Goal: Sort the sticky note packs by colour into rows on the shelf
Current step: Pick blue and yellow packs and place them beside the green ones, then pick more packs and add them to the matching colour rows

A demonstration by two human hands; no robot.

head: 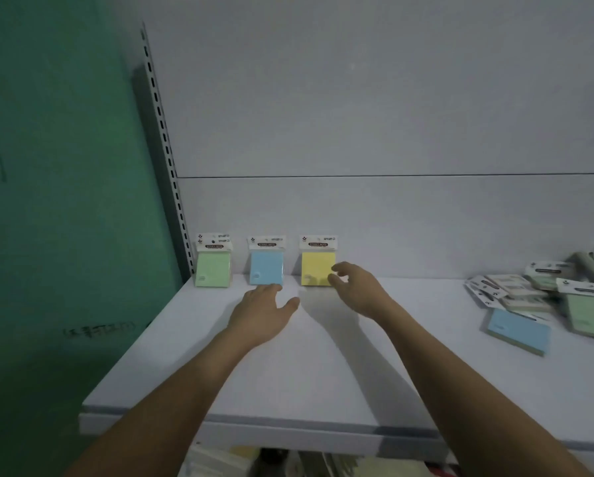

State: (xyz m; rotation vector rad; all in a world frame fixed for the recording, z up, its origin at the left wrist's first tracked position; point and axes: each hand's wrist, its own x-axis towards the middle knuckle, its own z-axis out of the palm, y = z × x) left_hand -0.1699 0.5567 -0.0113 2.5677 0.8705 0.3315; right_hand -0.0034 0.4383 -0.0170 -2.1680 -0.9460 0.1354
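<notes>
At the back of the shelf, three packs stood upright against the rear panel, each apart from the next: a green pack by the slotted upright, a blue pack in the middle, and a yellow pack on the right. There seemed to be a second header card behind the green one, so perhaps two packs stood there, though that was hard to tell.

The right hand was open, fingers loosely curled at the yellow pack's right edge, touching it or just short of it; it gripped nothing. The left hand lay open and flat, palm down, fingertips at the foot of the blue pack, also holding nothing.

The step looked like squaring up the yellow pack as the head of its row. To do it well, the pack wanted only a light nudge at its lower edge so that it leaned on the panel without toppling, with the same gap kept as between the other two.

The unsorted pile lay well apart at the far right, nearer the right hand, green and blue packs lying flat and overlapping.
</notes>
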